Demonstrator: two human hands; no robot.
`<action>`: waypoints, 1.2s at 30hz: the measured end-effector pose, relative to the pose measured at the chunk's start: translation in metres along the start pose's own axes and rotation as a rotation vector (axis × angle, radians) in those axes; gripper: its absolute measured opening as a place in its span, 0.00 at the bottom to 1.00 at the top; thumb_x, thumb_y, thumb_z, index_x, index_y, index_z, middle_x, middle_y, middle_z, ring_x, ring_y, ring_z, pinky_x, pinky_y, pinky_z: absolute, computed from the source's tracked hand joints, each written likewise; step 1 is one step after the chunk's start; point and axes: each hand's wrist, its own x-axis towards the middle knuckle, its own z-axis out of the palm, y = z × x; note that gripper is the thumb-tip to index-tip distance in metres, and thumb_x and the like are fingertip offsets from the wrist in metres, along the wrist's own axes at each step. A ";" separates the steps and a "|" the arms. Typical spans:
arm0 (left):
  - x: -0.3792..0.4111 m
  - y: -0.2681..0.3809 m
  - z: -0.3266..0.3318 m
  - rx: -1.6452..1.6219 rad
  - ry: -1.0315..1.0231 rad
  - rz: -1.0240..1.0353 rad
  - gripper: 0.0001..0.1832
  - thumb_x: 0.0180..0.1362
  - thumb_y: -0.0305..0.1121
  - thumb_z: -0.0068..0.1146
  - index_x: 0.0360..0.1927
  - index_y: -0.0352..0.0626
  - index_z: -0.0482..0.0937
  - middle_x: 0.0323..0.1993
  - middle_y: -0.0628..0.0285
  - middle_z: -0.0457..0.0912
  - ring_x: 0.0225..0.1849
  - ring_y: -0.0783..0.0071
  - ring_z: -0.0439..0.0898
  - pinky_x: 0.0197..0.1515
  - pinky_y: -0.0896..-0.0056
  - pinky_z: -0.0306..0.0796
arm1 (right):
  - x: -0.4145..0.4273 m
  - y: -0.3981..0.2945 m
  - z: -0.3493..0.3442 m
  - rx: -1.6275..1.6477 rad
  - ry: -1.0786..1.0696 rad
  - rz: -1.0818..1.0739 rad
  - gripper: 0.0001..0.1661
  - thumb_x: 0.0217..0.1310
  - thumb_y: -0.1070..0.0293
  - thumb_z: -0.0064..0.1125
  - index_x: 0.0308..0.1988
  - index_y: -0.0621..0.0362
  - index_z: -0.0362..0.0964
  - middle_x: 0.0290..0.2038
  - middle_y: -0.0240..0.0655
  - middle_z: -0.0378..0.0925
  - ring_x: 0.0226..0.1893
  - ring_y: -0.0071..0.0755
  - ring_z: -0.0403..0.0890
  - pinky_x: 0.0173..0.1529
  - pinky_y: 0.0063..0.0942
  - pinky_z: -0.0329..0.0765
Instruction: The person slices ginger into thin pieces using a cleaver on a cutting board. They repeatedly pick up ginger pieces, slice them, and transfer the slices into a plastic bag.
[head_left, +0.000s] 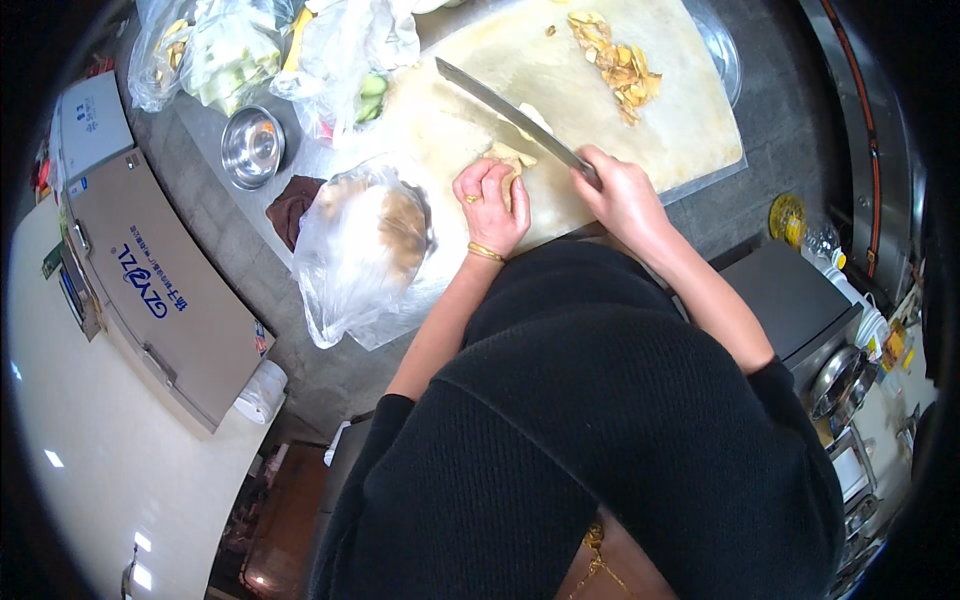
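My right hand (621, 189) grips the handle of a cleaver (501, 106), whose long blade slants up and left over the cutting board (660, 154). Just left of the handle, my left hand (491, 204) holds a pale peeled root (514, 157), probably ginger, down on the board with bent fingers. Its lower part is hidden by those fingers. A pale slice (534, 116) lies just beyond the blade, partly covered by it. Apart from the blade, toward the far side, rests a strip of brownish-yellow peelings (616, 64).
To the left stand a clear plastic bag (360, 247) with brown and white contents, a dark cloth (294, 210) and a steel bowl (253, 147). Further up are bags of cut vegetables (232, 64) and green slices (371, 97). A chest freezer (187, 277) stands beyond the table's left edge.
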 end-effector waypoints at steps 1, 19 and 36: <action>0.001 -0.001 0.000 -0.006 0.006 0.005 0.17 0.47 0.25 0.60 0.43 0.43 0.73 0.46 0.55 0.69 0.50 0.54 0.66 0.54 0.57 0.61 | -0.008 0.000 -0.006 0.025 0.003 0.021 0.08 0.58 0.68 0.55 0.38 0.59 0.70 0.24 0.49 0.76 0.29 0.53 0.80 0.33 0.42 0.76; -0.005 -0.006 0.001 0.022 -0.079 0.027 0.25 0.43 0.30 0.58 0.47 0.31 0.67 0.49 0.42 0.65 0.51 0.45 0.62 0.56 0.48 0.54 | -0.072 -0.006 -0.006 -0.199 -0.036 -0.001 0.13 0.58 0.69 0.56 0.43 0.58 0.65 0.30 0.45 0.78 0.30 0.49 0.82 0.33 0.41 0.81; -0.001 -0.001 0.000 0.029 -0.061 0.030 0.21 0.43 0.26 0.58 0.43 0.35 0.69 0.46 0.48 0.67 0.50 0.50 0.64 0.55 0.52 0.57 | -0.063 -0.015 0.002 -0.191 -0.130 0.143 0.13 0.60 0.69 0.54 0.45 0.57 0.67 0.30 0.48 0.79 0.30 0.53 0.82 0.35 0.43 0.79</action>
